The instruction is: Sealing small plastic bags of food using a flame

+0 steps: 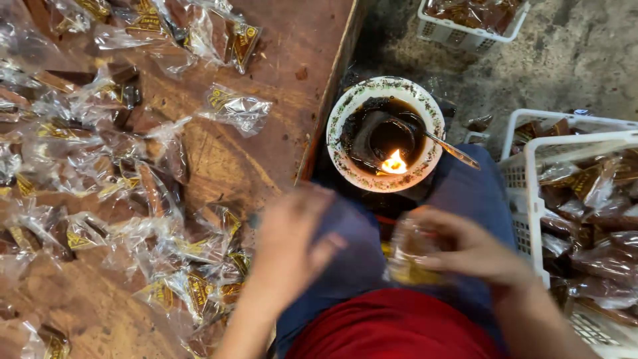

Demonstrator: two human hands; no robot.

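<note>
My right hand (pixel 465 249) is closed around a small clear plastic packet (pixel 407 256) with a yellow label and brown filling, held over my lap. My left hand (pixel 292 242) hovers blurred above my left knee, fingers spread and holding nothing, beside the edge of the wooden board (pixel 286 73). A white patterned bowl (pixel 385 133) sits just beyond my knees, filled with dark oil and a small burning flame (pixel 395 163); a metal spoon (pixel 452 149) leans on its rim.
Several clear filled packets (pixel 113 186) lie strewn over the wooden board on the left. A white plastic basket (pixel 531 199) with packets stands at the right, another basket (pixel 472 23) at the top. Concrete floor lies beyond the bowl.
</note>
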